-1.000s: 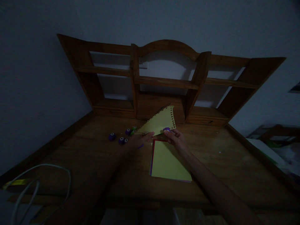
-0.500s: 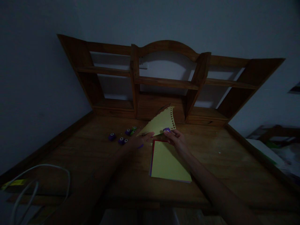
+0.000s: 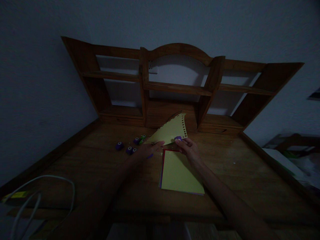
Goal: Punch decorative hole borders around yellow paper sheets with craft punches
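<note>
Over wooden desk [image 3: 220, 163], L hand [image 3: 150, 149] pinches yellow paper sheet [image 3: 168, 131] (prob. light, flimsy, best held where unpunched) while R hand [image 3: 191, 150] curls tight round purple craft punch [image 3: 177, 138] by sheet's near rt. corner.

From your head, your single camera looks forward and down over the table [image 3: 225, 160], close enough that your left hand [image 3: 149, 149] and right hand [image 3: 189, 148] sit mid-frame.
</note>
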### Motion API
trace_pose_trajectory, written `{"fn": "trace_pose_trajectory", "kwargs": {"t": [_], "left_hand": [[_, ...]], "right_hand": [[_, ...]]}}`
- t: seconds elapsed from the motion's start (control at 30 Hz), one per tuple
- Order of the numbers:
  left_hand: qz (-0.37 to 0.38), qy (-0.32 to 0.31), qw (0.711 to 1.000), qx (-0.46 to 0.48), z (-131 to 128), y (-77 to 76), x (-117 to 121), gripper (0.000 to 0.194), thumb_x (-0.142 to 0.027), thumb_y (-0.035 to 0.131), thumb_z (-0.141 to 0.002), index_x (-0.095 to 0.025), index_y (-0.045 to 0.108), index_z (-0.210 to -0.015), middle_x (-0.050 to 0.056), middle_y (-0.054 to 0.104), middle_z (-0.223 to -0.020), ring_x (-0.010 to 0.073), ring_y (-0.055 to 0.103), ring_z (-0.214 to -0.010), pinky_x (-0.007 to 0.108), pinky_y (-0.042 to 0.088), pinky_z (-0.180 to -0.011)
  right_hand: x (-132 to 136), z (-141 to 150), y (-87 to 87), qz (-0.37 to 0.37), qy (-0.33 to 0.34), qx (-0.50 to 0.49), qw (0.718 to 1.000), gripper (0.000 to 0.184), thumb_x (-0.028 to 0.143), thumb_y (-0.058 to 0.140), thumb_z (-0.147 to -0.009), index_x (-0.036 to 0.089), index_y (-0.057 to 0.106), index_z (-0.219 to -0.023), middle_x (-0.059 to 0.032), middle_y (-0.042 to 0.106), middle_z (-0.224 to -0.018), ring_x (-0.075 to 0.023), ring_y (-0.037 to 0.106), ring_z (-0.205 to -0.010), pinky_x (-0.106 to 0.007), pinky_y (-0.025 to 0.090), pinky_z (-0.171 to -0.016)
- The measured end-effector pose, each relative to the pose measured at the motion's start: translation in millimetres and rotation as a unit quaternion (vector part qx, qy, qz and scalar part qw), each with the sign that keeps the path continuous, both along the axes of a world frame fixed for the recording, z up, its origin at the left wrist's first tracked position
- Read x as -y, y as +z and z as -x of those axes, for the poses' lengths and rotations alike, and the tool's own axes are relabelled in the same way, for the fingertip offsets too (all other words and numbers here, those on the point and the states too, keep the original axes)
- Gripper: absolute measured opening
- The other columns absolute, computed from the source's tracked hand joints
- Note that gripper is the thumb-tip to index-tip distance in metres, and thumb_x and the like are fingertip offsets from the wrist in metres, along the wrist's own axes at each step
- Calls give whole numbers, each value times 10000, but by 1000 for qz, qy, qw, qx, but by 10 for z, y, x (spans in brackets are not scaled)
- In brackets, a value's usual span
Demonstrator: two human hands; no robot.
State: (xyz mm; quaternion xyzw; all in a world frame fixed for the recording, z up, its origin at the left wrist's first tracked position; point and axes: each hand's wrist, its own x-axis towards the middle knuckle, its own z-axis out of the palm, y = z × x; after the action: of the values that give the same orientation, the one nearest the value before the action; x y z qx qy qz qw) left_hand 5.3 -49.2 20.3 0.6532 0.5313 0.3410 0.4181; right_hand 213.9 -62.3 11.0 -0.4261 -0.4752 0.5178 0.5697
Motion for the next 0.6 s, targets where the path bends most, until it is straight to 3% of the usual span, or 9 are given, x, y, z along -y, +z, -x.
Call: {"fn": "trace_pose_trajectory", "kwargs": {"t": [0.2, 0.4, 0.6], "left_hand": [[-1, 19, 999, -46, -3, -40, -25, 536, -647, 541, -743, -184, 733, -934, 67, 736, -952, 289, 626, -1020, 368, 428, -951], [28, 12, 996, -88, -5, 29, 12, 580, -677, 485, -763, -173, 740, -896, 81, 741, -897, 296, 639, -976, 382, 426, -946], [28, 1, 997, -71, -12, 80, 44, 584, -662, 485, -779, -147, 728, -907, 77, 739, -924, 281, 644, -959, 367, 443, -924]], "right_hand": [[14, 4, 1, -9, 2, 1, 1000, 292, 422, 775, -658, 172, 639, -724, 28, 559, -630, -78, 422, -513, -230, 279, -473], [15, 6, 14, -9, 4, 11, 1000, 292, 429, 767, -664, 175, 627, -698, 39, 510, -591, -77, 396, -497, -236, 254, -465], [24, 0, 23, -13, 4, 11, 1000, 291, 428, 757, -680, 175, 614, -689, 37, 501, -600, -78, 393, -506, -236, 252, -471]]}}
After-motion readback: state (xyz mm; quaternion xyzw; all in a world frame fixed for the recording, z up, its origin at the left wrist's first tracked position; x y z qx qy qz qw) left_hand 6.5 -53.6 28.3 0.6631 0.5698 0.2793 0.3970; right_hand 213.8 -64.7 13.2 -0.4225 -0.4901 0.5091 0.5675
